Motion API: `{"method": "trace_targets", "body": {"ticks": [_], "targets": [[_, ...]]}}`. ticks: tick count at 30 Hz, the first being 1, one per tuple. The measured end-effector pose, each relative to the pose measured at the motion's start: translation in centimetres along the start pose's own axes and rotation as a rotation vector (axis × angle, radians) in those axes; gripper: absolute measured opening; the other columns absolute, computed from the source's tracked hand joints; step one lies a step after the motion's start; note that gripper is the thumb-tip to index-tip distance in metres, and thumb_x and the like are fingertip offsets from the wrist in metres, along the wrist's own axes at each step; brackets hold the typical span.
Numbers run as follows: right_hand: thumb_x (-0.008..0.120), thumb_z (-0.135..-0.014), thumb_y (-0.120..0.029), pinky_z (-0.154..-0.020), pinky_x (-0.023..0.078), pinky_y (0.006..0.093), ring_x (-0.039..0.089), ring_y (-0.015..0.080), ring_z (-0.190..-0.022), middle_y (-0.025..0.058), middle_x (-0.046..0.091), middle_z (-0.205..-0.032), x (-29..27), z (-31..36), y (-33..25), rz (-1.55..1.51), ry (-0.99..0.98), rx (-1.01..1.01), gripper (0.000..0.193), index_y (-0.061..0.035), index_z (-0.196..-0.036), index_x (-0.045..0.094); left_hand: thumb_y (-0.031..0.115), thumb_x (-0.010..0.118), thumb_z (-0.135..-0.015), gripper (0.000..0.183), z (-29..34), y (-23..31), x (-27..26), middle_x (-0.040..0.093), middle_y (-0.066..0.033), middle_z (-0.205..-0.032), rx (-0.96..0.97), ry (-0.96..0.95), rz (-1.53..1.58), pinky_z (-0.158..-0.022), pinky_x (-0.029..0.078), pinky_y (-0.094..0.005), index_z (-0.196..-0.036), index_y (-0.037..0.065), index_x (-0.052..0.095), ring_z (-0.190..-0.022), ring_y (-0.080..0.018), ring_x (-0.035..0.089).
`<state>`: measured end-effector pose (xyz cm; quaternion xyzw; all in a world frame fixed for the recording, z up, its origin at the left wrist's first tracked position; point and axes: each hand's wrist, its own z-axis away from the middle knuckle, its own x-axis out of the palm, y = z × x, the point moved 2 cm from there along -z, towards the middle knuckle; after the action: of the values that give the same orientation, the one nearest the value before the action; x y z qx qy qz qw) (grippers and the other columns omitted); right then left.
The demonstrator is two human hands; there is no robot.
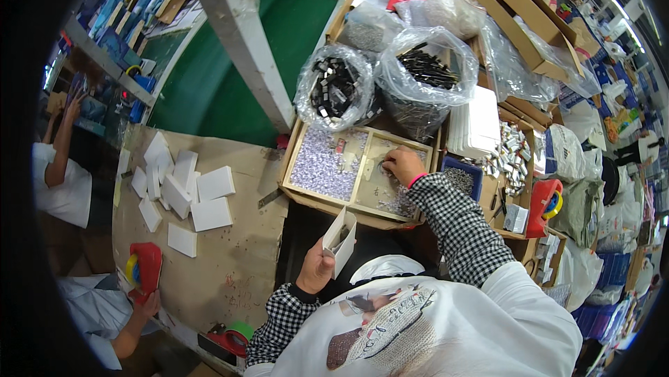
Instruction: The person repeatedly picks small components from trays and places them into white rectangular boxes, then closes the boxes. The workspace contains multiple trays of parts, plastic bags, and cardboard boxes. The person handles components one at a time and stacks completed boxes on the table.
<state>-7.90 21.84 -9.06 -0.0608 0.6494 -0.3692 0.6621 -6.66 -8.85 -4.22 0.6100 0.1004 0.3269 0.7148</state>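
Observation:
My left hand (317, 270) grips a small open white box (343, 251) by its side, in front of the wooden tray. Something dark lies inside the box, too hidden to name. My right hand (404, 166) reaches into the right compartment of the divided wooden tray (356, 180). Its fingers are pinched together low over the compartment floor, where a few small shiny parts lie scattered. What they hold, if anything, is too small to make out. Many small pale purple pieces (322, 166) fill the left compartment, with a little red item on top.
Clear bags of black parts (333, 91) and dark thin pieces (428, 70) stand behind the tray. To the right are stacked white boxes (474, 126), a blue bin (460, 180) and a red tape dispenser (542, 210). White boxes (211, 214) lie on cardboard at left, near another person's hand holding a dispenser.

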Motion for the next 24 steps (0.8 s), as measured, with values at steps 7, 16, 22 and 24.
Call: {"method": "trace_targets", "body": {"ticks": [7,16,22,24], "targets": [[0.058,-0.082,-0.019,-0.072,0.049,0.0393,0.061,0.0316,-0.08,0.0159,0.064,-0.086,-0.6,-1.0,-4.2,-0.171,-0.036,-0.184,0.019,-0.0051,-0.092,0.065,0.078,0.045,-0.069,0.107,0.6,0.0,-1.7,0.048,-0.0146,-0.126,0.053,0.043,0.025,-0.09,0.043,-0.0315,-0.134,-0.005,0.029,-0.108,-0.0201,0.053],[0.063,-0.079,-0.019,-0.077,0.048,0.0374,0.058,0.0278,-0.089,0.0095,0.058,-0.091,3.4,-4.0,-7.7,0.182,-0.129,-0.358,0.016,-0.0075,-0.09,0.066,0.067,0.061,-0.07,0.098,0.6,0.6,-2.4,0.05,-0.0118,-0.122,0.038,0.046,0.237,-0.094,0.037,-0.0293,-0.134,-0.003,0.033,-0.111,-0.0172,0.048],[0.062,-0.081,-0.019,-0.073,0.048,0.0373,0.059,0.0287,-0.083,0.0124,0.059,-0.088,2.9,-4.0,-8.6,0.182,-0.097,-0.392,0.016,-0.0061,-0.09,0.066,0.079,0.045,-0.068,0.106,0.5,0.6,-2.8,0.05,-0.0139,-0.123,0.037,0.087,0.072,-0.089,0.044,-0.0298,-0.133,-0.005,0.032,-0.105,-0.0184,0.054],[0.062,-0.081,-0.018,-0.07,0.049,0.0363,0.06,0.028,-0.077,0.0125,0.06,-0.085,1.2,-3.1,-9.9,-0.042,-0.072,-0.389,0.017,-0.0048,-0.09,0.065,0.078,0.044,-0.07,0.104,0.2,0.6,-2.8,0.05,-0.0136,-0.122,0.004,0.106,0.077,-0.087,0.044,-0.0295,-0.132,-0.004,0.032,-0.103,-0.0183,0.055]]}}
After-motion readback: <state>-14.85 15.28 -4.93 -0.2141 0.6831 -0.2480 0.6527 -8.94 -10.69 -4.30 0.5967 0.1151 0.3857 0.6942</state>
